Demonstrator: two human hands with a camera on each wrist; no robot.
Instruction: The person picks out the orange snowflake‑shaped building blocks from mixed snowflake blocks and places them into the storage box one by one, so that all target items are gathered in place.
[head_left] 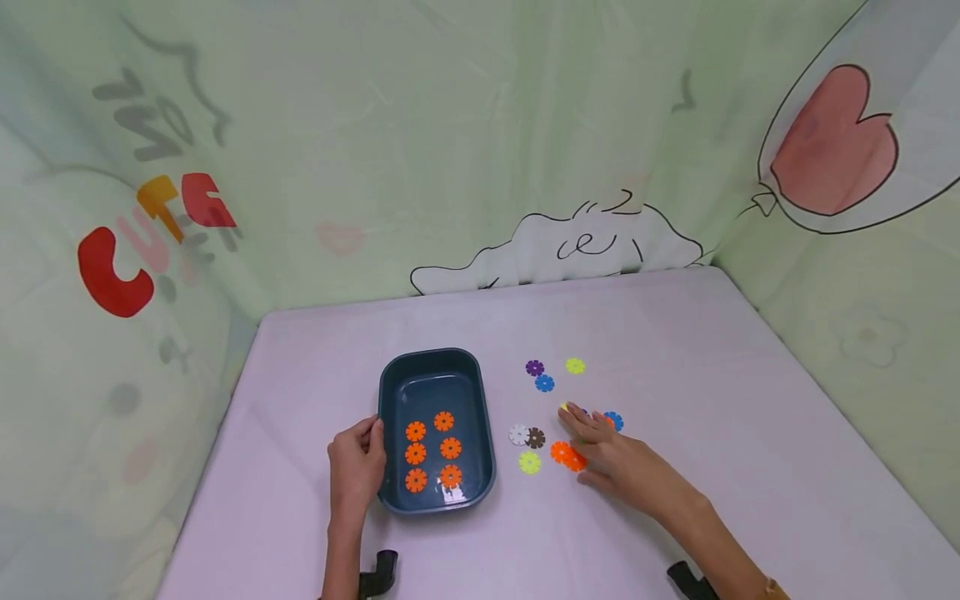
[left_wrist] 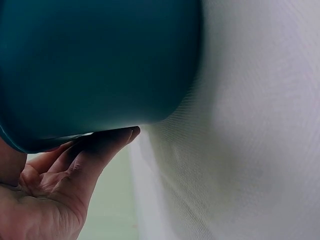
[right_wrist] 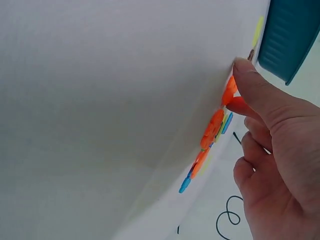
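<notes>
My left hand (head_left: 357, 463) grips the left rim of a dark blue tray (head_left: 405, 362), its thumb at the rim and its fingers along the outer wall in the left wrist view. Several orange snowflake discs (head_left: 451, 448) lie in two columns inside the tray. My right hand (head_left: 618, 462) is over a loose cluster of discs on the table, fingers fairly straight. In the right wrist view, its thumb and a fingertip are beside an orange disc (right_wrist: 229, 91). More orange discs (head_left: 560, 452) lie under and beside this hand, which partly hides the cluster.
Near the right hand lie a white disc (head_left: 518, 434), a brown disc (head_left: 536, 437) and a yellow disc (head_left: 529, 462). Farther back are a purple disc (head_left: 535, 367), a blue disc (head_left: 544, 383) and another yellow one. A printed curtain (head_left: 420, 150) surrounds the pale table (head_left: 315, 358).
</notes>
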